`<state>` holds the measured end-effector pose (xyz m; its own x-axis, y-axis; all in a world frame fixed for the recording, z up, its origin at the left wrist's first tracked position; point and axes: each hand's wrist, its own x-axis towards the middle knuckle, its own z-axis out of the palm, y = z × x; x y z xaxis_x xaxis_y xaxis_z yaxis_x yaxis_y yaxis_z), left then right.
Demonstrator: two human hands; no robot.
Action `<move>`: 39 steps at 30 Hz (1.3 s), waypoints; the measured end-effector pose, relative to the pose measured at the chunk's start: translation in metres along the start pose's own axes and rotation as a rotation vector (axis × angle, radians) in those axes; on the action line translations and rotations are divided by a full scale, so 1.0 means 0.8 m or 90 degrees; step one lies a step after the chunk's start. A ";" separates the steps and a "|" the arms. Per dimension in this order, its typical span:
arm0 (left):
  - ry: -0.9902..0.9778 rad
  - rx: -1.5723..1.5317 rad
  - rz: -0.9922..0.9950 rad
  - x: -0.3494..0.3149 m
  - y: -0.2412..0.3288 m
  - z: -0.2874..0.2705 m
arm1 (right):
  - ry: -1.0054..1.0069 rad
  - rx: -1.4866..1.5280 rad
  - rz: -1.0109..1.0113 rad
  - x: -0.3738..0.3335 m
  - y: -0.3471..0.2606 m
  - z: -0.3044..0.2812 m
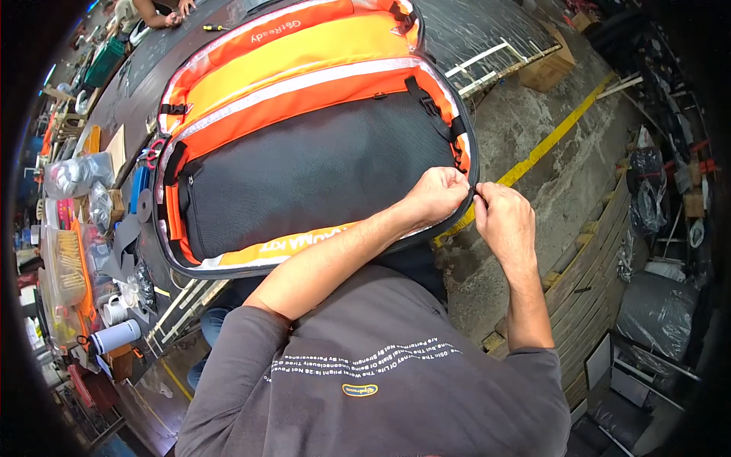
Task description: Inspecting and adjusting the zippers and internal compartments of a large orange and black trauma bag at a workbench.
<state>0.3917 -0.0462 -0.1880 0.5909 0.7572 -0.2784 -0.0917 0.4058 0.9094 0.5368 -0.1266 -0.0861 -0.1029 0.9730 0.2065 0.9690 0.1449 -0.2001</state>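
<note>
A large orange bag (304, 113) with silver reflective strips lies opened out on the table, its black mesh panel (320, 171) facing up. Both hands meet at the bag's near right corner. There my left hand (440, 196) is closed, its fingers pinched at the inner side of the rim. Just outside, my right hand (505, 218) pinches the black edging (473, 183) between thumb and forefinger. Whether a zipper pull is in either pinch is too small to tell. A black buckle strap (424, 99) rests inside the bag's far right corner.
Red-handled scissors (154, 152) lie against the bag's left side. Plastic tubs (70, 266), a white mug (114, 312) and other supplies crowd the left. Another person's hands (179, 14) are at the table's far end. A cardboard box (550, 65) and wooden slats (586, 293) lie to the right.
</note>
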 end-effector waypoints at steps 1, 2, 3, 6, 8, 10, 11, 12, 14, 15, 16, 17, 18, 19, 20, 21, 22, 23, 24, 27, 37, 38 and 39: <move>-0.001 0.000 0.000 0.000 0.000 0.000 | -0.029 -0.030 0.020 0.002 -0.003 -0.001; 0.000 0.005 0.004 -0.001 0.000 0.001 | -0.059 -0.060 0.040 0.003 -0.005 -0.002; 0.002 0.011 0.007 -0.001 0.000 0.001 | -0.060 -0.060 0.041 0.003 -0.004 -0.001; 0.001 -0.003 -0.027 -0.003 0.006 -0.001 | -0.053 -0.064 0.021 0.002 0.004 0.007; 0.017 -0.012 0.065 0.000 0.004 -0.008 | -0.050 -0.074 -0.006 0.003 0.009 0.011; 0.004 -0.069 0.065 -0.002 0.011 -0.030 | 0.003 -0.017 0.002 0.006 0.006 0.010; 0.002 -0.092 0.079 -0.011 0.024 -0.039 | 0.060 0.038 0.020 0.005 0.008 0.008; -0.054 -0.078 0.057 -0.039 0.070 -0.042 | 0.029 0.091 0.139 -0.005 0.011 -0.001; -0.141 -0.060 0.029 -0.088 0.123 -0.062 | 0.063 0.177 0.241 -0.019 0.023 0.000; -0.164 -0.073 0.020 -0.115 0.142 -0.073 | 0.114 0.243 0.273 -0.027 0.032 0.014; -0.205 -0.053 0.056 -0.136 0.148 -0.088 | 0.063 0.296 0.328 -0.037 0.043 0.021; -0.233 -0.061 0.072 -0.158 0.155 -0.099 | 0.012 0.350 0.384 -0.048 0.049 0.027; -0.222 -0.066 0.082 -0.171 0.143 -0.122 | 0.031 0.470 0.373 -0.055 0.044 0.037; -0.173 -0.021 0.087 -0.183 0.139 -0.136 | 0.056 0.520 0.373 -0.062 0.040 0.051; -0.125 0.027 0.090 -0.193 0.137 -0.147 | 0.082 0.571 0.373 -0.069 0.035 0.068; -0.118 0.044 0.107 -0.202 0.136 -0.158 | 0.072 0.597 0.410 -0.075 0.031 0.080; -0.099 0.086 0.085 -0.213 0.137 -0.163 | 0.083 0.636 0.409 -0.078 0.025 0.094; -0.079 0.126 0.066 -0.229 0.138 -0.167 | 0.090 0.637 0.403 -0.078 0.021 0.104; -0.126 0.042 0.034 -0.245 0.135 -0.172 | 0.076 0.622 0.402 -0.075 0.019 0.108; -0.206 0.125 0.154 -0.291 0.118 -0.187 | 0.116 0.627 0.411 -0.058 0.025 0.112; -0.011 0.052 -0.005 -0.484 0.066 -0.219 | 0.245 0.494 0.232 0.050 0.064 0.086; 0.018 0.055 -0.101 -0.501 0.053 -0.224 | 0.245 0.474 0.234 0.062 0.059 0.087; 0.056 0.037 -0.129 -0.505 0.033 -0.223 | 0.250 0.429 0.190 0.071 0.053 0.082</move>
<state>0.0080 -0.2501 -0.1068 0.5207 0.7055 -0.4808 0.0703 0.5258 0.8477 0.5572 -0.0533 -0.1459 0.3429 0.8726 0.3478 0.5891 0.0886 -0.8032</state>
